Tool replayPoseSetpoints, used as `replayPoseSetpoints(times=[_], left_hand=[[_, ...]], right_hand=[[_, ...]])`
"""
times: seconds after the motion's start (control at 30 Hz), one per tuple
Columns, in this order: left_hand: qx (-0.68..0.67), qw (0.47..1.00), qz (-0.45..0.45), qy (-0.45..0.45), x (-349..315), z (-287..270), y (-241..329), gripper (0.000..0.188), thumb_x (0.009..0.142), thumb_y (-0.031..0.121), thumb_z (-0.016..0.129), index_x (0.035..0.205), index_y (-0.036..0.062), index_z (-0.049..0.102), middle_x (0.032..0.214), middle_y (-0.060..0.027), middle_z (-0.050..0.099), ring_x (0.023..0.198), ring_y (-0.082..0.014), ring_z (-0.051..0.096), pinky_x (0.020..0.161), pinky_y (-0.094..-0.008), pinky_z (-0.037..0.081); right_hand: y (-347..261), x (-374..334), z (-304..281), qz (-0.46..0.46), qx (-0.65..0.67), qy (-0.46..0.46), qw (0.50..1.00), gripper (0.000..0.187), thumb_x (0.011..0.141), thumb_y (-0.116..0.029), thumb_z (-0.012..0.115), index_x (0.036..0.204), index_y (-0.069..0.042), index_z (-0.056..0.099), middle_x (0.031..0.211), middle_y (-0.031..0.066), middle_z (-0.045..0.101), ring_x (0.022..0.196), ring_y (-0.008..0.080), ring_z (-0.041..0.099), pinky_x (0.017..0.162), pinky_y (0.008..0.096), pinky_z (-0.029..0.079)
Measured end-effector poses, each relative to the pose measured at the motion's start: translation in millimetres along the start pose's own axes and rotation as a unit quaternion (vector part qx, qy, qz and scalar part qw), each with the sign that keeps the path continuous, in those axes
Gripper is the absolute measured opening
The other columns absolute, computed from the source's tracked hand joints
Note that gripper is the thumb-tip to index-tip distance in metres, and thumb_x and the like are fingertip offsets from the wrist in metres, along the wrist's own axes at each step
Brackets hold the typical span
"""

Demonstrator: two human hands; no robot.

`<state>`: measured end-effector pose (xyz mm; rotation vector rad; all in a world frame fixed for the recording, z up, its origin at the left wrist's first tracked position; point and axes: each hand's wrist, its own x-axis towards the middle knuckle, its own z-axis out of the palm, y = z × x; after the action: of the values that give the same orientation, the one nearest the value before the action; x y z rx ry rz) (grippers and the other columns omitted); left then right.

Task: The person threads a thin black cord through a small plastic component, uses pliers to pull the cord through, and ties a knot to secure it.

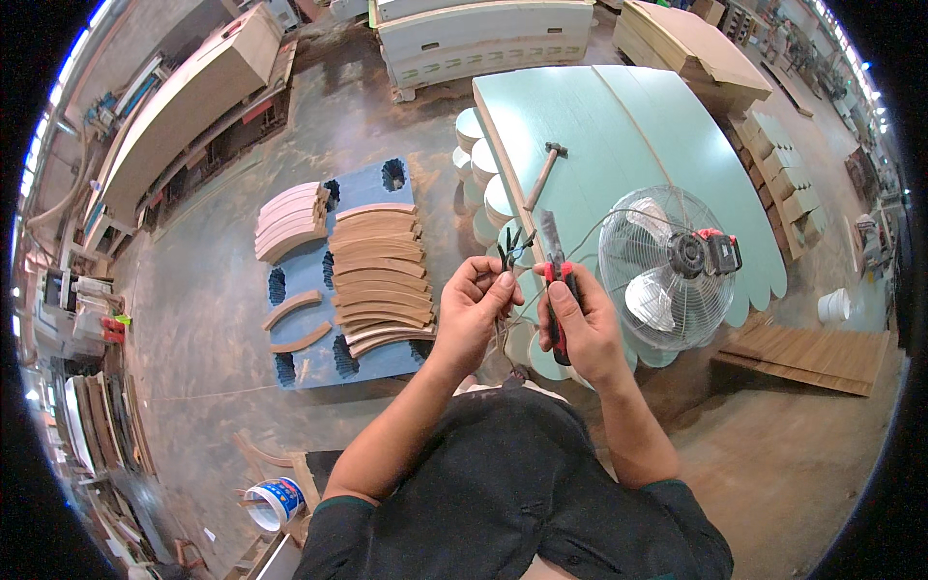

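My left hand (480, 304) is closed, its thumb and fingers pinching a thin cable with dark, branching ends (513, 249) that stick up above the fingertips. Wrapped in my right hand (588, 327) is a utility knife (561, 283) with a red and black handle, its grey blade pointing up and away from me. Both hands are in front of my chest, close together, with the cable ends just left of the blade. A grey cable loops past the right hand toward a round wire-caged fan (667, 266) lying on pale green boards (570, 106).
A hammer (546, 176) lies on the boards, with stacked round pieces (498, 198) at their left edge. Farther left, a blue pallet (382, 372) bears curved wooden pieces (379, 266). A white bucket (275, 503) stands at lower left; brown wood panels (807, 356) lie at right.
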<state>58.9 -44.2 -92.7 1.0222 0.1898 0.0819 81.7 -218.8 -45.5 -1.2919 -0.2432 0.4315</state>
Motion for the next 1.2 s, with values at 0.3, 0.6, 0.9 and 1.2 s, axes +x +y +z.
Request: replayPoseSetpoints(times=[0.3, 0.6, 0.9, 1.2], left_hand=[[-0.034, 0.999, -0.016, -0.01, 0.5, 1.6, 1.0, 0.015, 0.106, 0.014, 0.064, 0.114, 0.0008, 0.063, 0.096, -0.0078, 0.073, 0.085, -0.0111, 0.066, 0.077, -0.0234, 0.051], [0.218, 0.976, 0.001, -0.019, -16.9, 10.8, 2.9, 0.017, 0.102, 0.002, 0.066, 0.117, -0.0048, 0.063, 0.102, -0.0064, 0.072, 0.093, -0.0101, 0.068, 0.083, -0.0252, 0.055], [0.193, 0.98, 0.037, -0.034, -18.0, 20.5, -4.3, 0.019, 0.102, 0.006, 0.07, 0.117, -0.0029, 0.063, 0.104, -0.0044, 0.072, 0.094, -0.0101, 0.066, 0.085, -0.0263, 0.054], [0.187, 0.981, 0.021, -0.047, -20.7, 28.2, -2.1, 0.018, 0.102, 0.0, 0.065, 0.119, -0.0062, 0.065, 0.105, -0.0068, 0.073, 0.094, -0.0106, 0.068, 0.085, -0.0267, 0.055]], right_hand=[[-10.2, -15.2, 0.1, 0.044, -0.05, -0.021, 0.998, 0.029, 0.111, -0.024, 0.054, 0.132, -0.004, 0.06, 0.082, 0.0045, 0.063, 0.073, 0.0128, 0.063, 0.062, 0.0287, 0.05], [-5.1, -38.7, -2.9, -0.148, -0.408, 0.025, 0.901, 0.036, 0.105, -0.029, 0.06, 0.133, -0.006, 0.062, 0.096, 0.0172, 0.066, 0.087, 0.0405, 0.066, 0.075, 0.0468, 0.052], [5.3, -40.4, -11.5, -0.188, -0.451, 0.092, 0.868, 0.035, 0.101, -0.027, 0.066, 0.128, -0.005, 0.067, 0.091, 0.0132, 0.065, 0.081, 0.0348, 0.064, 0.072, 0.0458, 0.051], [7.7, -37.8, -17.0, -0.177, -0.452, 0.099, 0.868, 0.034, 0.101, -0.026, 0.067, 0.127, -0.004, 0.068, 0.089, 0.0123, 0.065, 0.08, 0.0343, 0.064, 0.071, 0.0455, 0.051]])
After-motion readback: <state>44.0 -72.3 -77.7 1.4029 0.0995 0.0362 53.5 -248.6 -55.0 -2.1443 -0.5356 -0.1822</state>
